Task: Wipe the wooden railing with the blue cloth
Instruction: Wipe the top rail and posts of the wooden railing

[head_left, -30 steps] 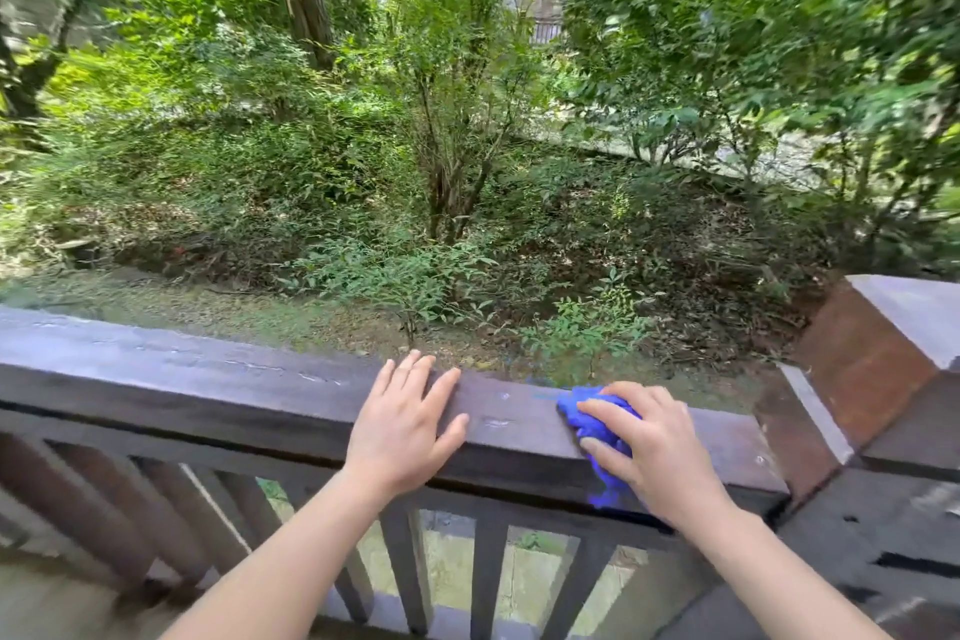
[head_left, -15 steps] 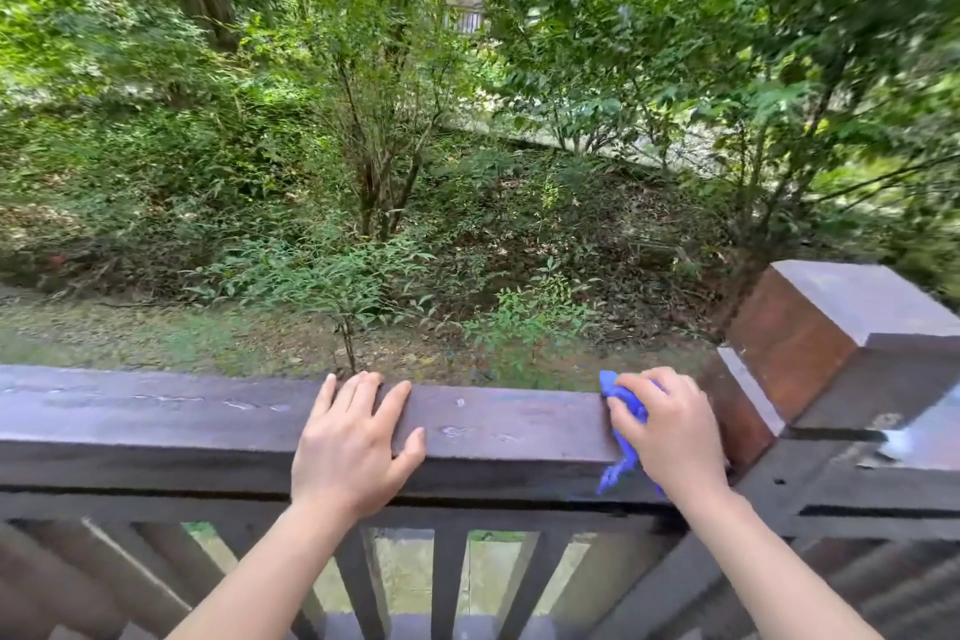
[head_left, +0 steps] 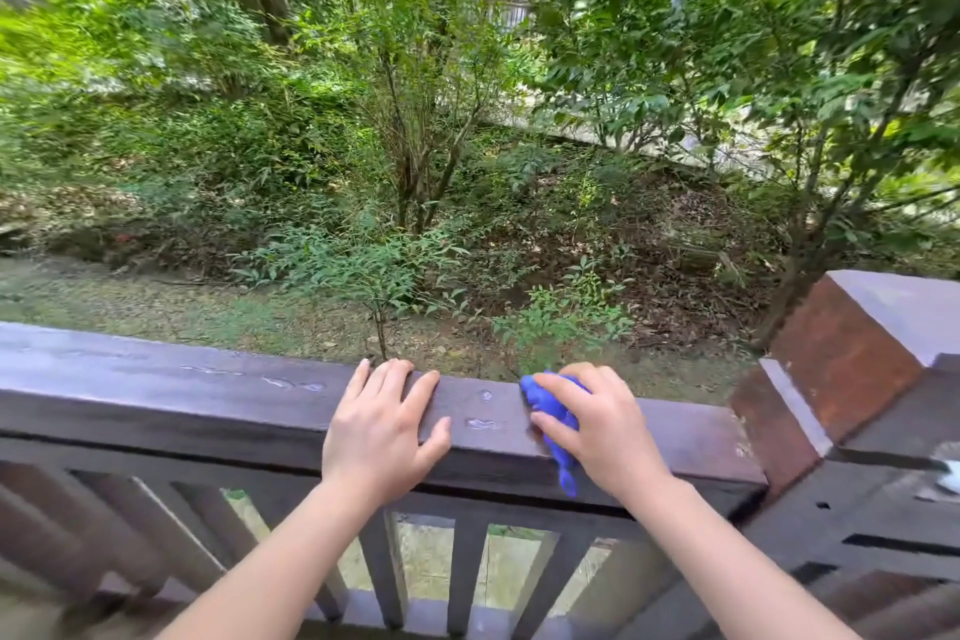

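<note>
Your right hand (head_left: 602, 426) gripped the bunched blue cloth (head_left: 550, 408) on top of the wooden railing (head_left: 156, 395), with a tail hanging over the near face. Half a second before, the cloth sat beside the corner post (head_left: 841, 359). It had since come back left, near your left hand (head_left: 382, 431), which lay flat on the rail, fingers straight, holding nothing. Judgement: right end covered, return stroke under way, long left stretch probably still unwiped.

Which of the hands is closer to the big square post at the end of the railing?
Right. The right hand, gripping the blue cloth, is on the railing nearer the post; the left hand rests flat farther left.
</note>
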Demonstrator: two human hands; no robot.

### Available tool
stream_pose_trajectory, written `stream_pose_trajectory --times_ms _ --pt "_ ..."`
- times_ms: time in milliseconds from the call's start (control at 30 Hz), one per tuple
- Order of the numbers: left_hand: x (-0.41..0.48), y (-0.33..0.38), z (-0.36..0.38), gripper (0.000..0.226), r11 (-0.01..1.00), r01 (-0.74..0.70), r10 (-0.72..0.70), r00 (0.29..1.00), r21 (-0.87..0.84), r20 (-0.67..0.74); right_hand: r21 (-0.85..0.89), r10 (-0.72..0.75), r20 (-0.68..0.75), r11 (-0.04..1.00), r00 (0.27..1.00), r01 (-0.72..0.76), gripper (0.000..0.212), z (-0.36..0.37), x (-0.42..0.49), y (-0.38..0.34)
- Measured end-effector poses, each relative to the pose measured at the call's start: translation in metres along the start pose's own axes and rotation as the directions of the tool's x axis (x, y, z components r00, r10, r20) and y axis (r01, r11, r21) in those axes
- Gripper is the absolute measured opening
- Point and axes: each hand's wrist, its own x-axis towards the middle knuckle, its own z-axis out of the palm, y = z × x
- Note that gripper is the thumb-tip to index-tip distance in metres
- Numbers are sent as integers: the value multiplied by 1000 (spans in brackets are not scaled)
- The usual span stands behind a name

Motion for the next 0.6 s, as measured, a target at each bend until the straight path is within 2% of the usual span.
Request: stream_pose_trajectory --times_ms 67,167,200,333,367,500,533,600 --pt "0 0 -1 58 1000 -1 1 1000 -2 9 59 51 -8 997 999 -50 34 11 7 -19" --pt "0 -1 0 58 1000 -4 4 1000 -2 17 166 -128 54 979 990 117 32 25 -9 -41" --pt "0 -1 1 58 1000 -2 3 1000 -3 18 178 -144 63 975 988 131 32 24 -7 -40" --pt "0 1 -1 58 1000 8 -8 1000 -12 22 175 95 66 979 993 -105 34 26 26 -38" --pt "0 1 -2 59 1000 7 -7 1000 -13 23 171 89 61 980 994 -98 34 28 25 -44" --pt "0 0 -2 59 1000 -3 3 1000 -15 4 209 -141 66 970 988 124 31 30 0 -53" --pt "0 1 -2 59 1000 -4 4 1000 -15 0 198 -142 69 972 987 126 30 30 6 -49" --pt "0 1 -4 59 1000 -7 7 1000 -18 0 154 -17 48 988 999 10 29 34 27 -47"
